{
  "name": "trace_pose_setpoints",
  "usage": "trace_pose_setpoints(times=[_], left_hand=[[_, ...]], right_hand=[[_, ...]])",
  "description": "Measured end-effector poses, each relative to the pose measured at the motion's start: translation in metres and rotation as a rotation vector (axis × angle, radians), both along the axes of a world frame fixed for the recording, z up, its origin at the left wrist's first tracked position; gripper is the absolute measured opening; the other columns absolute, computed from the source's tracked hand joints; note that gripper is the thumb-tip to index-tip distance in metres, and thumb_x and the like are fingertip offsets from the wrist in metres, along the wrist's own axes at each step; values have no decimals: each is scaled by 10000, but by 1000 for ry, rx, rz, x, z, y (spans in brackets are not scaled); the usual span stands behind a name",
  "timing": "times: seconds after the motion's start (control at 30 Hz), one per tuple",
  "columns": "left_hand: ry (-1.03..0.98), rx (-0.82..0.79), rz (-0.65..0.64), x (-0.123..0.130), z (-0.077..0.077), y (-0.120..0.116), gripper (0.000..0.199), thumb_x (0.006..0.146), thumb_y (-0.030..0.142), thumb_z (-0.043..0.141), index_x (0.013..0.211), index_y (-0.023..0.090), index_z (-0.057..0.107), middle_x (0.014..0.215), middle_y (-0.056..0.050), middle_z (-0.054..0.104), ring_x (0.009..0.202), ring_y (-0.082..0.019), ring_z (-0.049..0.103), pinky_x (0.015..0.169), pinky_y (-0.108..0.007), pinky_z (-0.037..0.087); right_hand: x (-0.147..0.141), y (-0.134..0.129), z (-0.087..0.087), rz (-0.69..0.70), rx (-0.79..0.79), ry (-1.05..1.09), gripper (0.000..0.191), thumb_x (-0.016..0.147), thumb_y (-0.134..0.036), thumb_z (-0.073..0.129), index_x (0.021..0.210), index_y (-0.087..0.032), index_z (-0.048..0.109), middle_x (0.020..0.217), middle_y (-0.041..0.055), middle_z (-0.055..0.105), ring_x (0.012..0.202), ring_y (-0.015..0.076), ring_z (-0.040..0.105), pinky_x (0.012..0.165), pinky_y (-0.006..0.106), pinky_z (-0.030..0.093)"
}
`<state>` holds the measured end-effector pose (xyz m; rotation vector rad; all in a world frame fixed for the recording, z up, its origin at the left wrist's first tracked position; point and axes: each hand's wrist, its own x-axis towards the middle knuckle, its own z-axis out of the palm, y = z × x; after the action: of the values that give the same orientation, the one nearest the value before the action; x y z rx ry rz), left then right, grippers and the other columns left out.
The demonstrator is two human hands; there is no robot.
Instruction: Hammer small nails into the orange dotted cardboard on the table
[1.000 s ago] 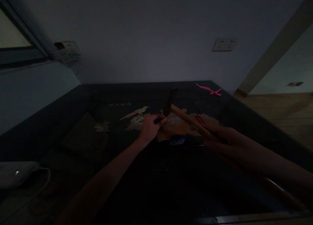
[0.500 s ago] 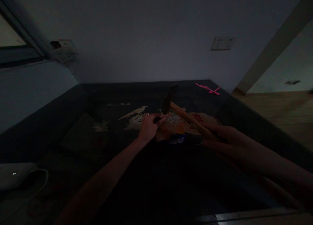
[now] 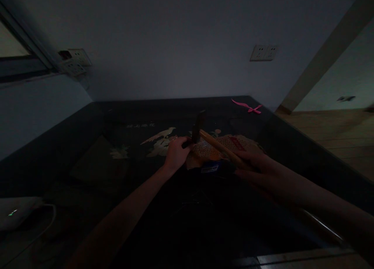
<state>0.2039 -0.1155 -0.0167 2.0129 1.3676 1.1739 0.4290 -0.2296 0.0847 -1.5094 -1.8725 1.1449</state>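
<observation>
A hammer [image 3: 217, 145] with a dark head and a wooden handle is in my right hand [image 3: 265, 169], whose fingers wrap the handle's lower part. Its head is down close to the fingertips of my left hand [image 3: 177, 152]. That hand is closed in a pinch at the left end of a speckled tan and orange bag [image 3: 207, 151]; what the fingers hold is too dark to make out. The bag lies on the dark table and bears a red patch on its right part. A dark blue strip with a pale label [image 3: 209, 169] shows along its near edge.
The dark table [image 3: 172, 109] carries a pale bird-and-flower picture [image 3: 160, 138]. Near its far right corner lies a pink ribbon [image 3: 247, 106]. A white device [image 3: 17, 210] with a cable is at the lower left. Sockets [image 3: 263, 53] sit on the wall behind.
The hammer head has come down and slightly left, nearer to my left fingertips. My right hand has shifted a little left with it, while my left hand stays in nearly the same place.
</observation>
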Motion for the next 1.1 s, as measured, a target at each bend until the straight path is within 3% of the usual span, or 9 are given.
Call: trace_pose_setpoints(times=[0.1,0.3,0.5,0.6,0.8,0.93,1.03,1.1], left_hand=[[-15,-13,-1,0,-1,0,48,792,198,669,811,180,709,798,-16,725,745,-181,665,722,-294,517],[-26,-2,-17,0,0,1,50,801,194,660,805,181,708,821,-18,735,772,-182,673,738,-303,519],[-24,4,-14,0,0,0,49,796,181,668,819,177,711,822,-22,734,767,-179,671,734,-301,514],[-74,-6,-34,1,-2,0,56,807,190,659,824,176,710,834,-25,736,778,-176,676,728,-291,517],[-2,10,7,0,0,1,48,770,161,686,808,178,710,797,-13,732,758,-178,668,730,-296,509],[-54,6,-27,0,0,0,52,800,197,667,806,168,709,812,-22,739,763,-172,675,716,-280,513],[-58,9,-25,0,0,-1,53,801,192,661,806,167,708,817,-20,740,754,-169,675,707,-276,513],[-17,23,-15,1,1,-1,43,791,178,665,797,174,708,797,-13,734,741,-170,668,701,-281,510]], right_hand=[[1,1,-1,9,11,14,442,824,-366,607,1253,-262,632,906,16,741,814,249,693,707,331,582],[4,1,-1,15,89,-10,522,828,-380,587,1324,-218,573,1114,60,710,956,269,672,795,349,566],[6,-1,-8,-84,72,31,408,762,-369,673,1148,-240,696,840,41,736,724,240,690,582,303,580],[6,-2,-7,-120,92,70,450,737,-365,700,1174,-255,681,812,32,727,682,229,680,548,288,565],[3,-2,-7,-24,7,28,443,795,-382,616,1196,-202,665,922,54,724,729,216,665,570,275,543],[6,-3,-9,-99,7,28,561,775,-435,632,1288,-209,600,988,71,713,793,247,666,618,308,552],[8,-3,-13,-121,61,56,528,762,-407,665,1257,-227,627,1066,71,701,960,281,647,774,344,552],[7,-2,-14,-117,50,75,490,754,-382,683,1222,-241,654,1047,59,712,975,288,646,774,354,561]])
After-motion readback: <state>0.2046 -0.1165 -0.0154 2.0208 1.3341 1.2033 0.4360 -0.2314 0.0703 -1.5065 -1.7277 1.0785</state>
